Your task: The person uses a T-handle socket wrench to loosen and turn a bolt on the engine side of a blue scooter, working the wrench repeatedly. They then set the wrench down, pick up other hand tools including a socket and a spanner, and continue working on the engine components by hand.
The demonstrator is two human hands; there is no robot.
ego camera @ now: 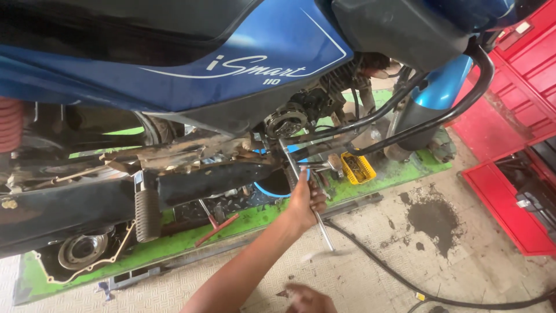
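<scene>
A blue motorcycle (231,64) with a black seat fills the far and left part of the view, standing on a green platform (174,243) laid on the pale tiled floor (463,255).

The left hand (305,204) reaches up from the near edge, its fingers (317,200) wrapped shut around a long, slim, silver metal wrench handle (322,227). The handle slants from its near end, which hangs over the floor just past the platform's edge, up and left towards the motorcycle's underside, where its far end meets the grimy engine area below a round metal engine cover (285,123).

The right hand (310,300) sits at the bottom edge of the view, blurred and only partly in frame; whether its fingers are open or closed cannot be told, and it appears to hold nothing.

Behind the left hand, a blue round basin (272,188) stands under the engine, and a small yellow plastic tray (357,168) of small parts lies just right of it on the platform. A red-handled tool (215,226) lies on the platform to the left. A black hose (394,272) curves across the floor, near a dark oil stain (434,220). Red metal cabinets (509,145) stand on the right.
</scene>
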